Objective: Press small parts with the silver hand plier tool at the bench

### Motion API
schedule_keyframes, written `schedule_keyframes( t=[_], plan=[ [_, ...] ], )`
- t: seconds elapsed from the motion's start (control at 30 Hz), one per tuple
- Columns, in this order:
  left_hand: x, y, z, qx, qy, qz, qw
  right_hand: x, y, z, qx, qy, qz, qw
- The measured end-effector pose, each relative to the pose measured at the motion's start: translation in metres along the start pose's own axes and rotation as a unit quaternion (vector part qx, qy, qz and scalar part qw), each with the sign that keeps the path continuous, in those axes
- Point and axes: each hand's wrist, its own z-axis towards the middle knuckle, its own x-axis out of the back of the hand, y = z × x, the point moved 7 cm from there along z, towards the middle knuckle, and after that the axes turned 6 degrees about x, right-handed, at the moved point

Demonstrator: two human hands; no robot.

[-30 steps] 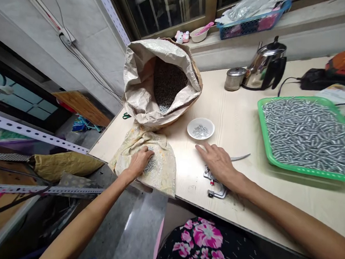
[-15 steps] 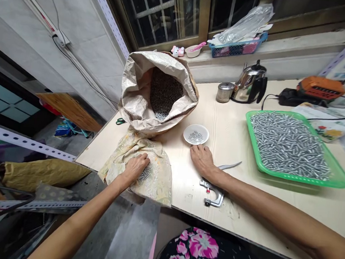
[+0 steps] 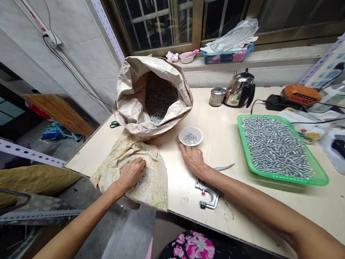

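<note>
My left hand [image 3: 132, 172] rests on a patterned cloth [image 3: 157, 184] at the table's front edge. Its fingers are curled down; what lies beneath them is hidden, though a few small metal pins [image 3: 140, 180] show beside them. My right hand [image 3: 192, 158] lies at the front rim of a small white bowl [image 3: 200, 136], fingers stretched out over the table. Several metal pins [image 3: 190, 139] sit in that bowl. Under my right forearm is a metal hand tool [image 3: 213, 199] with a curved handle, partly covered. Behind the cloth stands an open sack [image 3: 130, 89] of small metal pieces.
A green basket [image 3: 319, 179] heaped with metal pins stands on the right. Further back are a steel kettle [image 3: 238, 91], a lidded tin [image 3: 216, 97] and an orange battery pack [image 3: 300, 94]. Green-handled scissors [image 3: 114, 124] lie left of the sack.
The whole view has shifted a little, so things sit further left. My right hand's fingers have spread leftward along the bowl's front. My left hand stays on the cloth.
</note>
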Motion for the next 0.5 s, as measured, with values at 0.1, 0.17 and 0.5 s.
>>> schedule_keyframes(
  t=[0.1,0.17,0.5],
  plan=[
    [-0.001,-0.001,-0.007,0.005,0.01,-0.023,1.0,-0.003,-0.001,0.002,-0.003,-0.009,0.008,1.0],
    [-0.001,-0.003,-0.01,0.009,0.026,-0.065,0.997,-0.003,0.0,-0.003,0.005,-0.013,0.015,1.0],
    [0.004,0.022,0.015,0.1,-0.039,-0.62,0.777,0.019,0.048,-0.036,-0.068,0.027,0.07,0.995]
  ],
)
